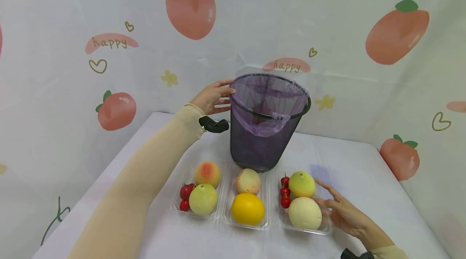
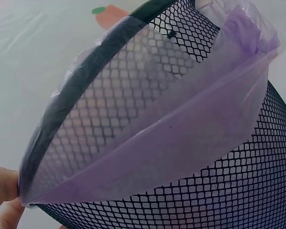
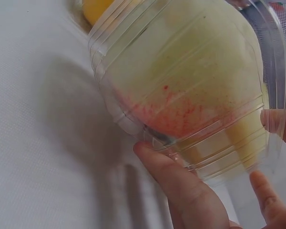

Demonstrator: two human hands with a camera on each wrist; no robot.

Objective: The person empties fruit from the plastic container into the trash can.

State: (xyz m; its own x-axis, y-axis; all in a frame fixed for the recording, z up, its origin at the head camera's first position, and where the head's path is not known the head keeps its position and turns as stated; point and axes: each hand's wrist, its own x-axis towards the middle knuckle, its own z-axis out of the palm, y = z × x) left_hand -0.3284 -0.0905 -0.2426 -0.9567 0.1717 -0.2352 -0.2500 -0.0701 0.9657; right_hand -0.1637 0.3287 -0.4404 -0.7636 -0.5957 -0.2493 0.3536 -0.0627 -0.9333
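Observation:
A black mesh wastebasket (image 1: pixel 255 149) stands at the back of the table, lined with a thin purple plastic bag (image 1: pixel 262 127) folded over its rim. My left hand (image 1: pixel 214 97) holds the basket's left rim; its thumb (image 2: pixel 4 186) is against the bagged edge in the left wrist view. At the front right, my right hand (image 1: pixel 347 216) grips the right side of a clear plastic tray (image 1: pixel 316 232). That tray contains a pale peach (image 1: pixel 305 213), a yellow-green pear (image 1: pixel 302 184) and several red cherries (image 1: pixel 285 201). In the right wrist view, fingers (image 3: pixel 181 186) lie along its side.
Two more clear trays stand to the left. The middle tray (image 1: pixel 251 227) bears a yellow fruit (image 1: pixel 248 209) and a pale peach (image 1: pixel 248 181). The left tray (image 1: pixel 196 215) holds a peach (image 1: pixel 207 174), a pear (image 1: pixel 203 199) and small red fruits (image 1: pixel 185 192). A printed cloth (image 1: pixel 225 56) hangs behind.

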